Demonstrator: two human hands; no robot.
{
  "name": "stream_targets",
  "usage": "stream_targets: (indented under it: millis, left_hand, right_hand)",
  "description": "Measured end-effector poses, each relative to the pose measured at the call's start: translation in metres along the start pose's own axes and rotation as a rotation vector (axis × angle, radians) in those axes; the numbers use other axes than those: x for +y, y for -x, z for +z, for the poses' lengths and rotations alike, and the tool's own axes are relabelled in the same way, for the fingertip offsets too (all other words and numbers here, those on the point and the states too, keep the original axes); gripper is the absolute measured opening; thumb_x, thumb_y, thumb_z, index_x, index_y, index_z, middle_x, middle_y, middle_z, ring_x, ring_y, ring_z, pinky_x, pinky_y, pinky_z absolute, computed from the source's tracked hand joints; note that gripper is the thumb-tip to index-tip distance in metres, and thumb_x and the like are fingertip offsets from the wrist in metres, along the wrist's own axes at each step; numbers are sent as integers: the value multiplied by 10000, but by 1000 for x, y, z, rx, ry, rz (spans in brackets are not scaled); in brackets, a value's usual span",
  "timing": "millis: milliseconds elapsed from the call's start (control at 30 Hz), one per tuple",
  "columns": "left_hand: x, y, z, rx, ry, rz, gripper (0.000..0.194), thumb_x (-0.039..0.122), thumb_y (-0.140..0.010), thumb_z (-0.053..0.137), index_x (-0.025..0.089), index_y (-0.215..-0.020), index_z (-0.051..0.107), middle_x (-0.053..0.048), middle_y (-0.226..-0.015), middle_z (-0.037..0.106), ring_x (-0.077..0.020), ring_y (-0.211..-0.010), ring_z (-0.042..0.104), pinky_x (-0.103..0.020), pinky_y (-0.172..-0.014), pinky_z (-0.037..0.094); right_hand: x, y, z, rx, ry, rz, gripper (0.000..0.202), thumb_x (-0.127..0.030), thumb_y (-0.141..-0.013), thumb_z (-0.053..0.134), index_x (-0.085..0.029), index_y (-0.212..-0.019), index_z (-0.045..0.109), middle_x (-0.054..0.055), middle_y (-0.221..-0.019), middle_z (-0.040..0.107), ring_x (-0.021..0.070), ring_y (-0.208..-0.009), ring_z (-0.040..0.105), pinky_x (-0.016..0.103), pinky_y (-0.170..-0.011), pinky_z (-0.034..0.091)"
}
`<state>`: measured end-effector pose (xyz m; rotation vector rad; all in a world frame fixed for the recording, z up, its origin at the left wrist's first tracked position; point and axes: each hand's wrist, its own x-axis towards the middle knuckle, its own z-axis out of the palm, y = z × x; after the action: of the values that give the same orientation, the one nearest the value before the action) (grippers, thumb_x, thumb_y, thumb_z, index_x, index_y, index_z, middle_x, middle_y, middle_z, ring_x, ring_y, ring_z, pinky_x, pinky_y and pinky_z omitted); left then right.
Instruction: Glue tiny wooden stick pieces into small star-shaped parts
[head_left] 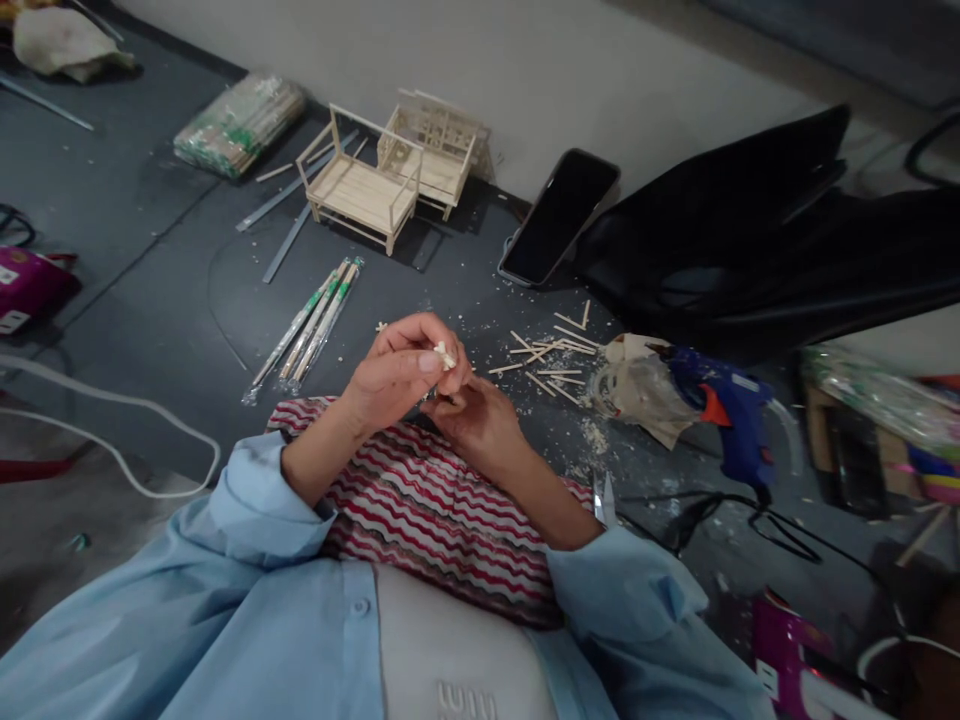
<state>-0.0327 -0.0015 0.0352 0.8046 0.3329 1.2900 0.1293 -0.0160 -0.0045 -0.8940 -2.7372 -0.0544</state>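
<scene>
Above cropped shirt lettering, the left hand pinches a pale piece, the right hand's grip unclear.

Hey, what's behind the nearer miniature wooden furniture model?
Another miniature wooden model with a patterned back, near the wall. The nearer model covers part of its left side, so that part can't be seen.
</scene>
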Motion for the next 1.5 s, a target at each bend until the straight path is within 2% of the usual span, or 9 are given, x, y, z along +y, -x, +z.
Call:
stream_targets:
  millis: [133,267,333,500,633,800,967,1133,1500]
  left_hand:
    - [-5,2,-1,20,-40,-56,262,360,-684,794,163,-718,624,9,-576,598,-122,-565,557,-274,-603,458]
    - [-11,2,-3,-10,-71,-107,251,358,-704,800,153,-723,655,2,-567,625,-116,-541,571,-255,-576,456]
    - [-12,2,-3,-21,-91,-120,235,345,-711,803,150,-737,675,-10,-594,658,-110,-539,576,-247,-568,458]
    - [-13,4,0,6,-204,-241,270,353,-686,834,128,-740,694,-29,-613,694,-107,-541,608,-226,-556,486]
    - [-17,6,2,-11,-268,-332,287,347,-672,849,125,-759,692,-34,-650,710,-115,-595,653,-213,-578,515]
    - [-21,7,4,-55,-330,-429,317,364,-665,853,118,-776,687,-37,-662,713,-106,-599,646,-210,-596,523]
    - [-23,7,5,-92,-376,-457,313,357,-665,853,117,-784,691,-44,-677,717,-104,-604,635,-215,-609,514]
    - [-26,8,3,-117,-430,-425,307,358,-667,850,116,-781,699,-36,-672,700,-101,-615,612,-217,-620,495]
    - [-29,9,1,-190,-574,-334,277,367,-716,812,120,-793,711,-39,-706,687,-107,-651,588,-227,-637,475]
  right_hand:
    - [-5,-3,7,8,32,-77,182,-97,-908,523,-182,-830,663,73,-868,679,225,-895,587,350,-739,443]
    - [-5,1,-2,67,-50,4,95,-141,-870,553,-170,-852,642,90,-838,673,234,-859,602,352,-745,489]
    - [-1,6,-16,111,-138,121,65,-173,-853,564,-172,-874,627,98,-861,676,234,-847,610,353,-739,508]
    - [5,23,-63,211,-682,565,70,-145,-828,559,-208,-839,588,59,-996,715,156,-807,654,244,-609,494]
    - [1,33,-88,235,-823,758,23,-215,-838,611,-205,-826,629,-3,-758,686,102,-586,581,208,-511,432]
    - [-3,38,-95,246,-897,749,70,-284,-859,673,-219,-866,699,-23,-678,654,88,-486,497,223,-448,366]
    - [-1,39,-91,243,-969,739,73,-293,-873,675,-221,-870,683,-14,-686,640,107,-546,544,224,-469,387]
    - [3,39,-87,224,-1094,722,117,-285,-862,682,-206,-853,596,-14,-738,623,94,-580,547,212,-515,423]
    - [6,40,-82,226,-1021,645,95,-245,-881,640,-205,-823,575,-8,-755,611,110,-655,551,220,-579,429]
